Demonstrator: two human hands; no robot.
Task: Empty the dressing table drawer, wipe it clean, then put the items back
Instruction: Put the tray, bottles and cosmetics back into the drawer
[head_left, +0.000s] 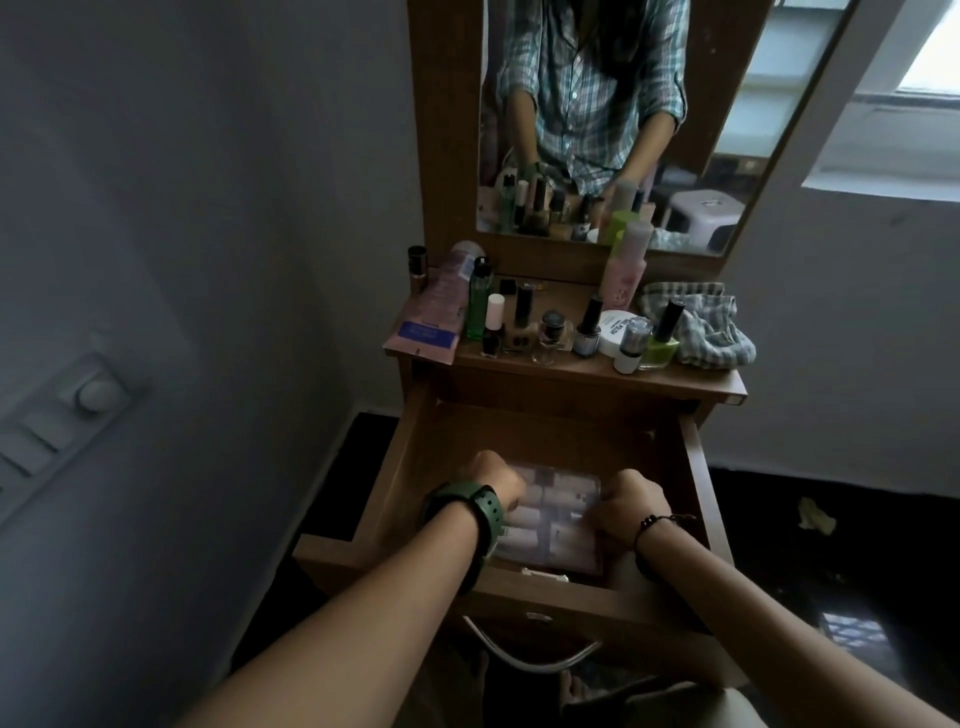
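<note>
A dim room with pale grey walls and a dark floor holds a narrow brown wooden dressing table, its tall mirror (613, 130) reflecting a person in a checked shirt. The counter (691, 382) under the mirror is crowded: a pink flat tube (434, 312) at the left, a slim green bottle (478, 301), several small nail polish bottles, a white round jar (615, 325), a tall pink bottle (626, 265) and a crumpled green-and-white checked cloth (706, 327) at the right end.

Below the counter, the brown wooden drawer (698, 478) is pulled wide open. Inside it, near the front, lies a clear plastic box with pale compartments (558, 514). The left hand (496, 486), with a dark green watch (470, 512) on its wrist, grips the box's left edge with curled fingers. The right hand (631, 501), with a dark bead bracelet (649, 525) on its wrist, grips the box's right edge in the same way. A curved metal handle (530, 657) hangs on the drawer front.
</note>
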